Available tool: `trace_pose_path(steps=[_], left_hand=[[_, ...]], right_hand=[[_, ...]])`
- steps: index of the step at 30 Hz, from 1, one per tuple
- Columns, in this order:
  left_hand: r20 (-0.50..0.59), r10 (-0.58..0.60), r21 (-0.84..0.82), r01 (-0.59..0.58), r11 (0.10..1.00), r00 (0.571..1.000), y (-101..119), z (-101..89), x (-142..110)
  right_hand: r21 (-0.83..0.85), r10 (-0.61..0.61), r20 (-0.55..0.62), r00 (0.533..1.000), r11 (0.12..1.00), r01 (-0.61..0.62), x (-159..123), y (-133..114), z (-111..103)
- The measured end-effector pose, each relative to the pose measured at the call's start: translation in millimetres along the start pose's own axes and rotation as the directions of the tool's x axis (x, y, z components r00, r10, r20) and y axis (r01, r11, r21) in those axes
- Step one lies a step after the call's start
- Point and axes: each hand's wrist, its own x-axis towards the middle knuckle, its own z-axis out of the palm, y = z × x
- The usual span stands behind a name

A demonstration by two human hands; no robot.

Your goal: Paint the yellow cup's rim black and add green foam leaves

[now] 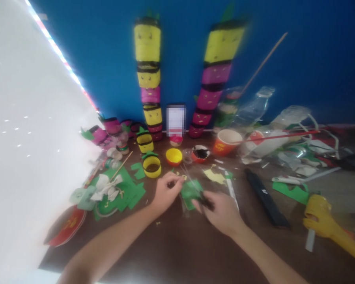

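Observation:
My left hand (165, 193) pinches the left edge of a small green paper piece (189, 192) over the brown table (171, 244). My right hand (221, 211) grips dark-handled scissors (202, 197), whose thin blades reach up across the green piece. The picture is blurred, so I cannot tell if the blades are cutting the paper.
Two tall stacks of yellow and pink faced cups (149, 75) (215, 75) lean on the blue wall. Yellow rings (152, 165), small paint cups (174, 156), an orange cup (226, 142), green scraps (127, 189), a black bar (266, 201), a yellow glue gun (328, 225) and plastic bottles (254, 106) crowd the table.

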Motion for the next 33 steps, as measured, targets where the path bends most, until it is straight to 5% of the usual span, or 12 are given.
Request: trace_pose_path(steps=[18,33], left_hand=[[0.023,0.007,0.025,-0.008,1.0,1.0,1.9,0.1,-2.7],[0.101,-0.026,0.008,0.025,1.0,0.995,6.7,-0.6,-3.9]], right_hand=[[-0.045,-0.022,0.02,1.0,0.999,0.023,1.4,-4.4,4.7],[0.168,-0.017,0.113,0.993,0.986,-0.002,2.6,4.2,8.0]])
